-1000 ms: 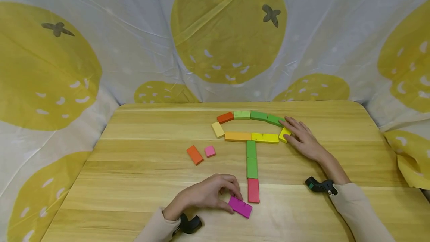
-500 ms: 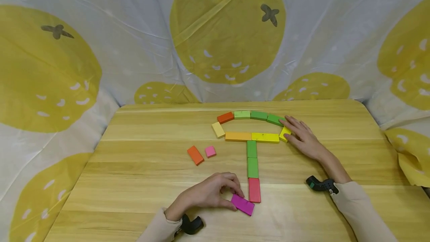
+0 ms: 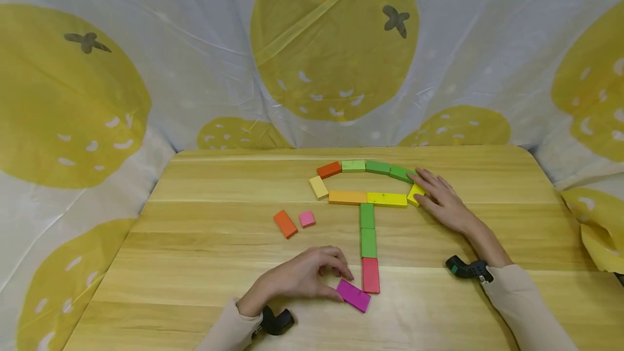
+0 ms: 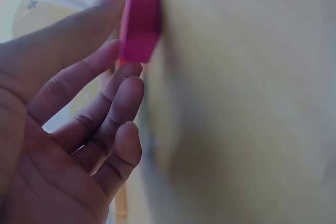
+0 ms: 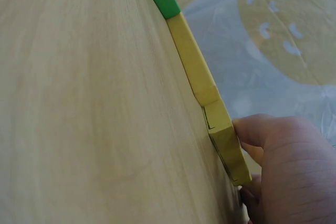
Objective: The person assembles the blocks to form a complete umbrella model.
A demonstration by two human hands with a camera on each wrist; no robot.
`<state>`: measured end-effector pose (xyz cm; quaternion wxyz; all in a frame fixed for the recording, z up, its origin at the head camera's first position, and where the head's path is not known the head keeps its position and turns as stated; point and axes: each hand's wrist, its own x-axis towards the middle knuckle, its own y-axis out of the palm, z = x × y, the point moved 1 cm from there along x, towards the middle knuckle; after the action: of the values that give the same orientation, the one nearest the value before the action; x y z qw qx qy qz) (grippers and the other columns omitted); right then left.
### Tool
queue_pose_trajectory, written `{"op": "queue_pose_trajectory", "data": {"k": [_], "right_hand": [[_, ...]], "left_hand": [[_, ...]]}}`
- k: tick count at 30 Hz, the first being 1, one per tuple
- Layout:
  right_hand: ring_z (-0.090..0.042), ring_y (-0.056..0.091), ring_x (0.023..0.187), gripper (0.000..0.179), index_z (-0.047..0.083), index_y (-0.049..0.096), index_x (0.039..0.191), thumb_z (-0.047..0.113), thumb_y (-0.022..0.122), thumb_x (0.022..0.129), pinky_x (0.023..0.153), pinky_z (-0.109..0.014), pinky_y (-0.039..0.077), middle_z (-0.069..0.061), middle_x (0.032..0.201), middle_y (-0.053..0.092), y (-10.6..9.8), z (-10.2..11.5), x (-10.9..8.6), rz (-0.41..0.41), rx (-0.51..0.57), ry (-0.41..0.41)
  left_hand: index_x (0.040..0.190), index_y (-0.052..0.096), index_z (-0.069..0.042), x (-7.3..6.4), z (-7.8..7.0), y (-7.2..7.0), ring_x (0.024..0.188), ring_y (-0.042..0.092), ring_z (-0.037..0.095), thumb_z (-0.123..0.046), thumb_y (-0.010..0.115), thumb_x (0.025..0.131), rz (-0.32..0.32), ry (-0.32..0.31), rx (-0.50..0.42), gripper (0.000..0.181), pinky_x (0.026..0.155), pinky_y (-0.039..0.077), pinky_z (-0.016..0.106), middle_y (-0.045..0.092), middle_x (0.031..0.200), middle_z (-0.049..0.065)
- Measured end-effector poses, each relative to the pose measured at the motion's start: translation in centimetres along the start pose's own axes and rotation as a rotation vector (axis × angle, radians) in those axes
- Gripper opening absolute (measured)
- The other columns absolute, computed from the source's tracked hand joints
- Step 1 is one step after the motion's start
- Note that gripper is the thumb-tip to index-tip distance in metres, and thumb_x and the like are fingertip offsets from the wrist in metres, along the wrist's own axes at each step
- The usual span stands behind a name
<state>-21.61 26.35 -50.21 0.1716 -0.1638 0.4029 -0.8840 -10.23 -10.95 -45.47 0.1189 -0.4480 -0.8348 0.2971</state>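
My left hand pinches a purple block lying slantwise, its right corner at the lower end of a red block. In the left wrist view, thumb and fingertip are right at the edges of this block, and the other fingers curl loosely. My right hand has its thumb and fingers around a small yellow block at the arch's right end. The right wrist view shows the thumb against that yellow block, which meets a longer yellow block; the other fingers are partly hidden.
Red, light-green and green blocks form an arch, with a cream block at its left. Beneath is an orange-and-yellow row, then a stem of green blocks. An orange block and a pink cube lie left of the stem.
My left hand has slid the purple block slightly up and right, up to the red block's lower end. The right hand has stayed at the yellow block.
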Motion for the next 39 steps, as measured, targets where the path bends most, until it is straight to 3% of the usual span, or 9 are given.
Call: {"op": "queue_pose_trajectory", "data": {"k": [7, 12, 19, 22, 25, 31, 39], "right_hand": [[-0.052, 0.015, 0.156, 0.058, 0.012, 0.035, 0.162, 0.025, 0.051, 0.109, 0.126, -0.067, 0.004, -0.027, 0.169, 0.022, -0.1, 0.0, 0.0, 0.001, 0.000, -0.001], [-0.052, 0.016, 0.156, 0.058, 0.012, 0.035, 0.162, 0.025, 0.051, 0.109, 0.126, -0.067, 0.004, -0.027, 0.169, 0.022, -0.2, -0.1, -0.1, -0.002, -0.002, -0.002], [-0.053, 0.016, 0.156, 0.058, 0.012, 0.035, 0.162, 0.025, 0.052, 0.108, 0.126, -0.067, 0.003, -0.028, 0.169, 0.022, -0.2, 0.1, -0.4, 0.000, 0.009, 0.008], [-0.053, 0.016, 0.156, 0.058, 0.012, 0.035, 0.162, 0.025, 0.052, 0.109, 0.126, -0.067, 0.004, -0.028, 0.169, 0.022, -0.2, 0.1, -0.4, 0.001, 0.006, 0.005], [-0.053, 0.016, 0.155, 0.058, 0.011, 0.035, 0.162, 0.024, 0.052, 0.108, 0.126, -0.067, 0.004, -0.028, 0.169, 0.023, -0.3, 0.0, -0.5, -0.003, 0.006, 0.002], [-0.052, 0.016, 0.156, 0.058, 0.013, 0.035, 0.162, 0.025, 0.053, 0.108, 0.126, -0.067, 0.004, -0.027, 0.169, 0.023, -0.3, -0.1, -0.6, -0.003, 0.006, 0.004], [-0.051, 0.016, 0.157, 0.058, 0.014, 0.035, 0.162, 0.024, 0.053, 0.108, 0.126, -0.066, 0.004, -0.027, 0.169, 0.023, 0.0, -0.1, -0.2, -0.007, 0.004, -0.007]], "left_hand": [[0.117, 0.076, -0.011, -1.1, 0.2, -2.9, 0.109, 0.064, 0.016, -0.019, 0.084, 0.088, -0.135, 0.002, -0.025, 0.031, 0.098, 0.055, 0.029, 0.069, 0.118, 0.000], [0.122, 0.075, -0.011, -2.4, 1.2, -5.3, 0.120, 0.058, 0.014, -0.017, 0.083, 0.088, -0.248, -0.001, -0.012, 0.035, 0.103, 0.052, 0.041, 0.067, 0.126, -0.003], [0.129, 0.072, -0.010, -5.0, 4.8, -8.4, 0.132, 0.057, 0.026, -0.013, 0.084, 0.087, -0.350, -0.101, 0.003, 0.043, 0.110, 0.048, 0.053, 0.064, 0.138, 0.003], [0.129, 0.071, -0.008, -6.0, 6.3, -8.9, 0.133, 0.057, 0.029, -0.010, 0.083, 0.087, -0.345, -0.141, 0.007, 0.044, 0.111, 0.047, 0.055, 0.064, 0.139, 0.008], [0.125, 0.074, -0.011, -6.3, 7.2, -9.0, 0.126, 0.060, 0.027, -0.008, 0.082, 0.088, -0.316, -0.166, -0.010, 0.038, 0.108, 0.050, 0.047, 0.068, 0.132, 0.007], [0.117, 0.078, -0.018, -6.0, 7.6, -8.5, 0.110, 0.063, 0.019, -0.011, 0.084, 0.087, -0.240, -0.182, -0.074, 0.032, 0.098, 0.052, 0.032, 0.072, 0.118, 0.000], [0.115, 0.078, -0.018, -6.1, 7.3, -8.3, 0.107, 0.062, 0.017, -0.011, 0.084, 0.086, -0.247, -0.186, -0.062, 0.031, 0.096, 0.054, 0.031, 0.069, 0.115, 0.002]]}}
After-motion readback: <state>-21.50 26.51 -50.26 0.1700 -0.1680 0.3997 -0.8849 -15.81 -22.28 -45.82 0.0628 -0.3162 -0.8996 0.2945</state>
